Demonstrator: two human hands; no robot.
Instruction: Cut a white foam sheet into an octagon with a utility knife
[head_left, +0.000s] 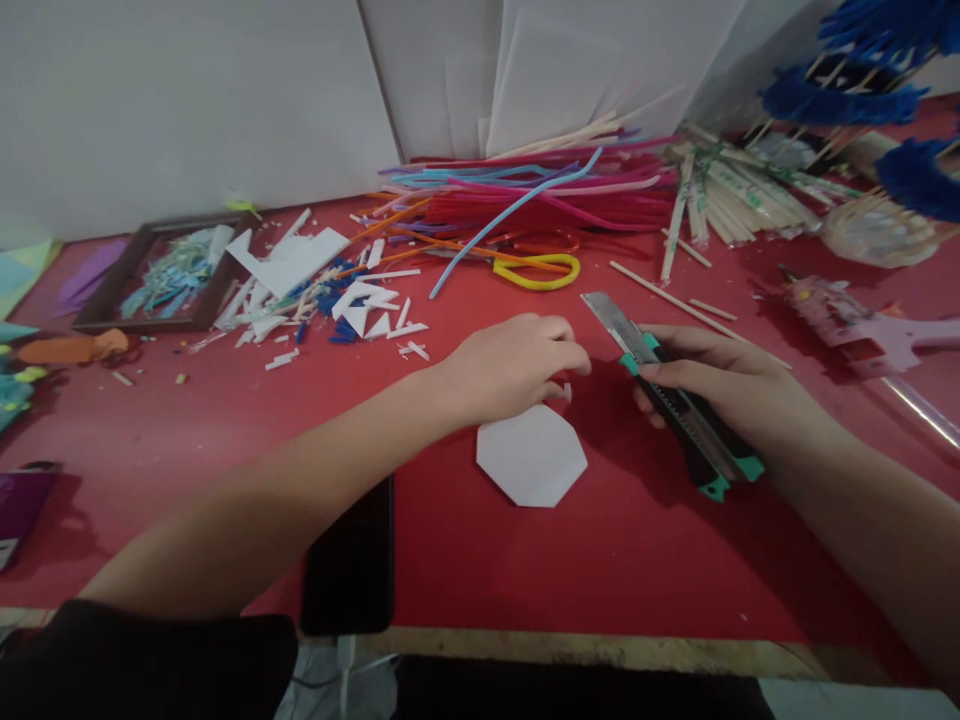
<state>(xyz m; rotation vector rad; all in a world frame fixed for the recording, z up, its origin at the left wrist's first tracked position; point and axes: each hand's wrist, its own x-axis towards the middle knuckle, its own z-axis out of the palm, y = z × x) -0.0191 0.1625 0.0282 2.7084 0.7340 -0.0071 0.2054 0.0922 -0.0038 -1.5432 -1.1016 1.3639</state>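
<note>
My right hand (739,385) is wrapped round a black and green utility knife (686,410). Its metal blade is out and points up and to the left, above the red tabletop. My left hand (521,365) is curled, with a small white scrap (567,391) at its fingertips. Just below that hand lies a white octagon-like piece (532,458), flat on the table; the hand covers part of its upper edge. The knife is apart from this piece.
White offcuts (304,262) lie at the back left beside a brown frame (112,290). Yellow-handled scissors (536,272) and pipe cleaners (540,195) lie behind my hands. A black phone (351,560) sits under my left forearm. At right are wooden sticks (742,195) and a pink glue gun (862,325).
</note>
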